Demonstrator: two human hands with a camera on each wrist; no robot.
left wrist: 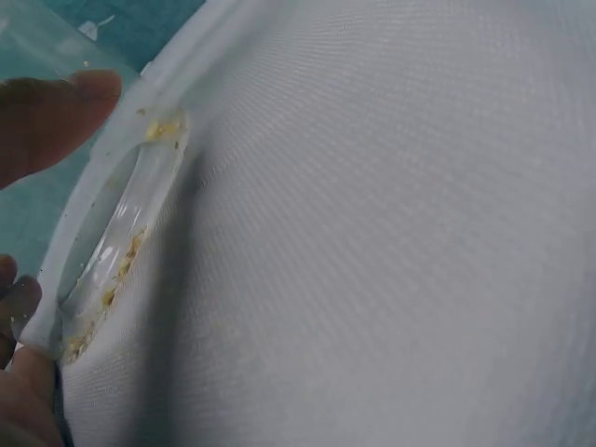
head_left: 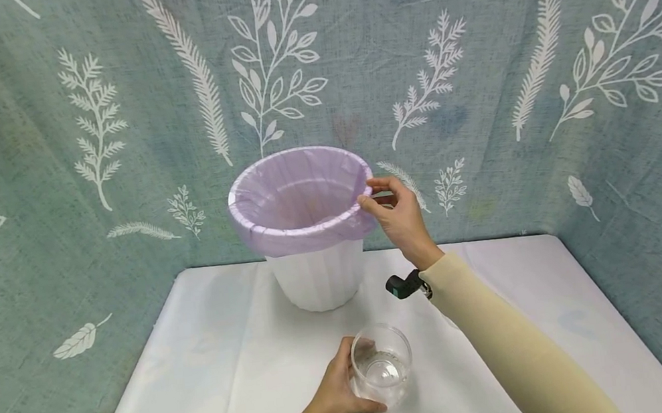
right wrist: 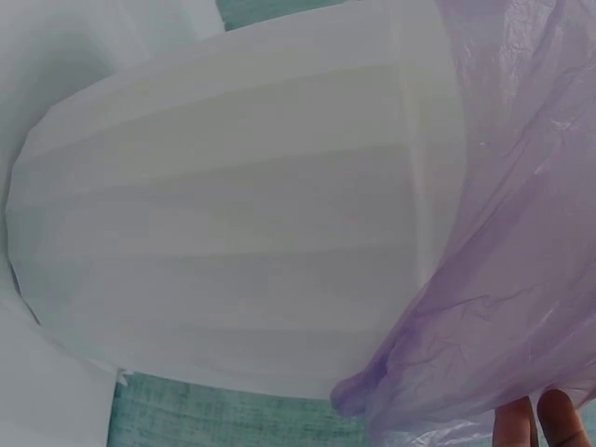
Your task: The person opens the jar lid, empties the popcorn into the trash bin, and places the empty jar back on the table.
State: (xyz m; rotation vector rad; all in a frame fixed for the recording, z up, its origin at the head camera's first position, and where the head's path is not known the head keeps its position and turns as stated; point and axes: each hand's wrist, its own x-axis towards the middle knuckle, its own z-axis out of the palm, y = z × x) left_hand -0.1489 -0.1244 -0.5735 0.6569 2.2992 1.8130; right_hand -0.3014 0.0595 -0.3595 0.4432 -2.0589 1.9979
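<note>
My left hand (head_left: 339, 390) grips a clear plastic cup (head_left: 407, 367) low over the white table, thumb on the near side and fingers round the far side. Yellowish crumbs (left wrist: 124, 270) line the bottom edge of that cup in the left wrist view. Behind it stands a white trash can (head_left: 320, 276), lined with a thin purple trash bag (head_left: 298, 239) folded over its rim. At the right side of the rim, my right hand (head_left: 401, 218) pinches the bag's folded edge between thumb and fingers. Its fingertips (right wrist: 562, 419) show against the purple film in the right wrist view.
A white cloth covers the table (head_left: 213, 353). Green leaf-patterned curtains (head_left: 133, 113) hang close behind the can and along both sides. A small black wrist camera (head_left: 402, 285) sticks out from the right wrist. A clear curved edge (head_left: 451, 321) peeks out beside the right forearm.
</note>
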